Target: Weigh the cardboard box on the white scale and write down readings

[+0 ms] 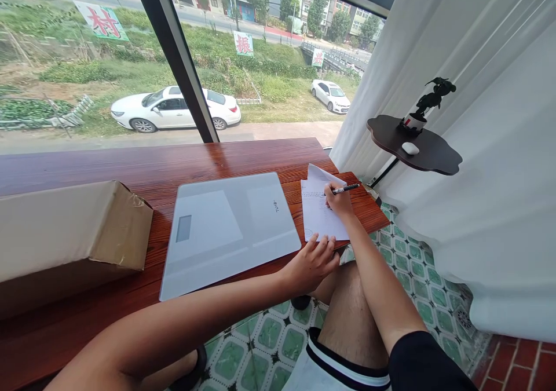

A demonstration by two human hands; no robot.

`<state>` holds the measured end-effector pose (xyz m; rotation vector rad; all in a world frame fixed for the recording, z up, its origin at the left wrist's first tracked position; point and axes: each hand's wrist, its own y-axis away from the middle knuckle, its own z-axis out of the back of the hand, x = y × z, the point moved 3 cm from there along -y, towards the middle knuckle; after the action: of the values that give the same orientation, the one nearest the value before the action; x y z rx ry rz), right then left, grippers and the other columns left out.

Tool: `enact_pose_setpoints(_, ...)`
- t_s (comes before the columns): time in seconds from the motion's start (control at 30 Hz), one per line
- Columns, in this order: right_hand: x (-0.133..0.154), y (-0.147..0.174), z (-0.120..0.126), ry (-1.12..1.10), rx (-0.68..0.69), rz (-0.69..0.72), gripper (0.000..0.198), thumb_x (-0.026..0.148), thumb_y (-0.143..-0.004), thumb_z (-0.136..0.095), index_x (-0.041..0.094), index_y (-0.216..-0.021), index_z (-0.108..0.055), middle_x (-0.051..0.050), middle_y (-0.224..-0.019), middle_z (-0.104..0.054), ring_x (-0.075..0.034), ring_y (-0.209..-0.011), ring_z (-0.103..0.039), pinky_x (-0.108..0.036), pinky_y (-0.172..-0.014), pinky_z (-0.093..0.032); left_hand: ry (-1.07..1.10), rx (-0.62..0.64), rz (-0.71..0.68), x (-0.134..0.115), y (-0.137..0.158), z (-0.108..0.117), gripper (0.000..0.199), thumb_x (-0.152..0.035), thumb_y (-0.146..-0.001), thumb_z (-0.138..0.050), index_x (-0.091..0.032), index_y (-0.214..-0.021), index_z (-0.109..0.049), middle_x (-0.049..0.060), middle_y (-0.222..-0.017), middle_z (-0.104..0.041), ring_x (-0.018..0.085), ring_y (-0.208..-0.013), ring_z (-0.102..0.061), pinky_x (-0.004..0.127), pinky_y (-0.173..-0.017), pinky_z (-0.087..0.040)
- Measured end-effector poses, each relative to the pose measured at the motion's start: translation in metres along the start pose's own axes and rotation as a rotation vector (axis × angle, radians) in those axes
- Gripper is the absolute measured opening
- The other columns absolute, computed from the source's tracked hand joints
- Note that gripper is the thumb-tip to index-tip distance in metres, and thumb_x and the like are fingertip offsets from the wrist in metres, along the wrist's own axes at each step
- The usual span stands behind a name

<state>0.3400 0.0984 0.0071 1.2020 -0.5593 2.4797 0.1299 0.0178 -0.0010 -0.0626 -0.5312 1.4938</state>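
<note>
Near the right end of the wooden table, my right hand (pixel 339 201) is closed around a black pen (pixel 347 188), its writing end down at the paper. Under it lies a white sheet of paper (pixel 319 217) with lines of writing on its upper part. A second sheet or folded page sticks up at the paper's top edge. My left hand (pixel 313 263) rests with fingers stretched out across the bottom edge of the paper. Left of the paper, a flat white glass-topped scale (pixel 230 229) with a small grey display window lies on the table.
A brown cardboard box (pixel 117 229) stands on the wooden table (pixel 243 153) at the left. To the right, a small dark side table (pixel 434 153) holds a potted plant (pixel 414 123) and a white mouse-shaped object (pixel 410 148). White curtains (pixel 486 217) hang beside the window.
</note>
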Motion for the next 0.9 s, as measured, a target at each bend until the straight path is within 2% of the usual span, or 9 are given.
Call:
enact_pose_setpoints(0.13,-0.002,-0.001,-0.001,0.005,-0.005,-0.005,0.035,0.049,-0.093,-0.043,0.026,-0.066,-0.039,0.002,-0.049,-0.050,-0.016,-0.046,-0.051,-0.031,-0.054,-0.044,-0.004,-0.021,0.008,0.000,0.000,0.000,0.036,-0.024,-0.093,-0.051,-0.014,-0.127,-0.056,0.023,-0.144,-0.056,0.035,-0.127,-0.056,0.053,-0.106,-0.038)
enact_pose_setpoints(0.3,-0.001,-0.001,0.000,0.006,-0.015,-0.003,0.036,0.046,-0.092,-0.044,0.026,-0.064,-0.037,0.002,-0.048,-0.048,-0.016,-0.046,-0.050,-0.031,-0.054,-0.044,0.024,0.013,0.003,0.000,0.000,-0.001,0.040,-0.024,-0.091,-0.056,-0.013,-0.129,-0.055,0.024,-0.145,-0.054,0.036,-0.128,-0.054,0.054,-0.107,-0.037)
enact_pose_setpoints(0.57,0.002,0.000,0.001,0.005,-0.020,0.005,0.033,0.041,-0.092,-0.044,0.026,-0.063,-0.038,0.002,-0.046,-0.049,-0.016,-0.042,-0.049,-0.030,-0.051,-0.042,0.015,0.007,0.004,0.001,0.000,0.001,0.038,-0.024,-0.093,-0.051,-0.014,-0.130,-0.054,0.023,-0.145,-0.055,0.035,-0.128,-0.055,0.053,-0.106,-0.039)
enact_pose_setpoints(0.7,0.003,0.000,0.003,0.023,-0.052,0.027,0.038,0.046,-0.095,-0.040,0.027,-0.063,-0.036,0.001,-0.045,-0.047,-0.017,-0.042,-0.048,-0.032,-0.050,-0.041,0.027,0.030,0.000,0.001,0.000,0.001,0.040,-0.026,-0.092,-0.054,-0.014,-0.131,-0.053,0.024,-0.145,-0.054,0.035,-0.128,-0.055,0.053,-0.107,-0.039)
enact_pose_setpoints(0.8,0.008,0.001,0.009,0.063,-0.126,0.046,0.038,0.052,-0.097,-0.040,0.027,-0.069,-0.041,0.000,-0.050,-0.052,-0.020,-0.049,-0.054,-0.035,-0.061,-0.045,0.016,0.027,0.007,0.001,-0.001,0.001,0.039,-0.026,-0.093,-0.053,-0.015,-0.130,-0.054,0.023,-0.145,-0.055,0.035,-0.127,-0.055,0.052,-0.107,-0.039)
enact_pose_setpoints(0.9,0.019,0.002,0.013,0.210,-0.161,0.097,0.037,0.056,-0.097,-0.046,0.025,-0.080,-0.056,-0.004,-0.063,-0.063,-0.024,-0.066,-0.062,-0.037,-0.074,-0.045,0.015,0.028,0.006,0.000,-0.001,0.001,0.040,-0.026,-0.092,-0.054,-0.015,-0.130,-0.053,0.024,-0.146,-0.054,0.035,-0.127,-0.055,0.053,-0.107,-0.038)
